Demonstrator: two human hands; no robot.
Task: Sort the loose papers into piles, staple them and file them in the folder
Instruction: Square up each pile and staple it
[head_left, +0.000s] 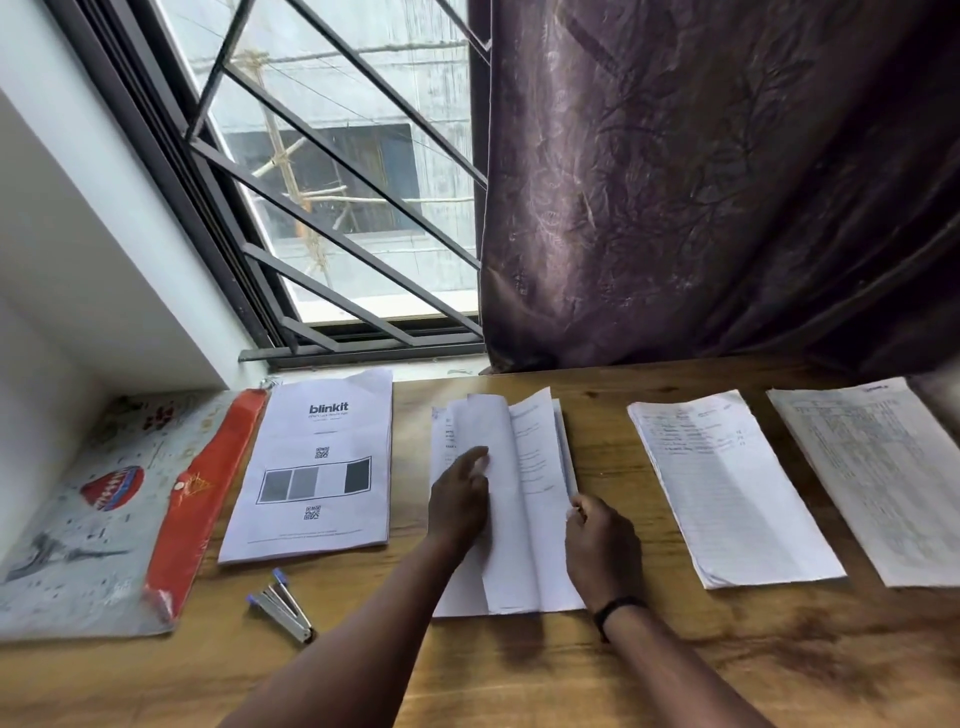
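Observation:
A middle pile of white papers (524, 499) lies on the wooden desk (519, 670), with its top sheets lifted and fanned. My left hand (460, 501) reaches between the raised sheets, fingers around one of them. My right hand (602, 545) pinches the right edge of the pile. Left of it lies a pile topped by a sheet printed "blinkit" (311, 467). Two more piles, a lined one (727, 488) and a table-printed one (878, 478), lie to the right. A silver stapler with blue tips (283, 605) lies open near the front left. The patterned folder with a red flap (119, 514) sits at the far left.
A barred window (337, 208) and a dark purple curtain (701, 182) rise behind the desk. A white wall (67, 260) closes the left side. Bare wood shows along the front edge of the desk.

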